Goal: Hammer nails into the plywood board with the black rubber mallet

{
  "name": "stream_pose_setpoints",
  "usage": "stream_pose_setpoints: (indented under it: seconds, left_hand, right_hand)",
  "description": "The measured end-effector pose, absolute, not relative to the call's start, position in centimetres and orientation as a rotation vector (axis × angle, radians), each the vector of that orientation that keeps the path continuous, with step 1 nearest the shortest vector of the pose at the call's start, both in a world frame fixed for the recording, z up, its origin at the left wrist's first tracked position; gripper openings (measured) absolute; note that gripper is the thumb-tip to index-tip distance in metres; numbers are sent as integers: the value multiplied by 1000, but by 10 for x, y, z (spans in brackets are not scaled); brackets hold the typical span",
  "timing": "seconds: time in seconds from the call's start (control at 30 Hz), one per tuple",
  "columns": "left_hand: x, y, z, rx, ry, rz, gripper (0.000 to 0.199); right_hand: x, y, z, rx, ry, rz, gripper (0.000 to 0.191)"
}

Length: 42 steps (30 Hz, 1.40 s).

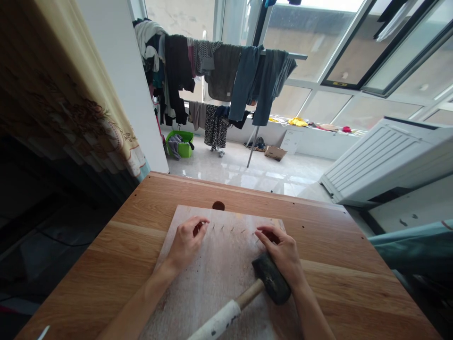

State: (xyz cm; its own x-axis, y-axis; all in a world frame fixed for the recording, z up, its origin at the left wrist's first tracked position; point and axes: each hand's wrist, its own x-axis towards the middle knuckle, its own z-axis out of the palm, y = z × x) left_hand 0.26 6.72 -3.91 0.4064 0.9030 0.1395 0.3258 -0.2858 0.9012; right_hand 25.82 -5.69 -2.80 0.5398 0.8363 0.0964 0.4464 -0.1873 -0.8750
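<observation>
A pale wooden board (212,274) lies on the table, with a row of several thin nails (231,230) standing in it near the far edge. At the left end of the row is my left hand (187,240), thumb and index finger pinched together; what is between them is too small to make out. My right hand (281,245) is at the right end, its thumb and fingertips closed at a nail (254,233). A mallet with a black head (272,278) and a partly white-wrapped wooden handle (219,321) rests on the board, its head beside my right wrist.
The wood-grain table (116,245) has a round dark hole (218,205) just beyond the board and small holes along its edges. Past it are a laundry rack hung with clothes (226,71), a green basket (184,149), and a white slatted panel (375,156). A curtain (95,108) hangs left.
</observation>
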Motion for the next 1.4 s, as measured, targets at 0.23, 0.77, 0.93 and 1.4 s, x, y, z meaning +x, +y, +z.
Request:
stream_pose_setpoints:
  seconds: [0.23, 0.77, 0.93, 1.4]
  left_hand:
    - [3, 67, -37, 1828, 1092, 859, 23]
    - [1, 70, -33, 1466, 1006, 827, 26]
    - [-3, 75, -29, 910, 751, 714, 31]
    - [-6, 79, -27, 706, 655, 683, 32]
  right_hand:
    - [257, -57, -25, -1830, -1059, 537, 32]
    - [255, -56, -20, -1811, -1065, 553, 34]
    - [255, -56, -20, -1810, -1089, 541, 31]
    - [258, -56, -22, -1796, -1156, 529, 35]
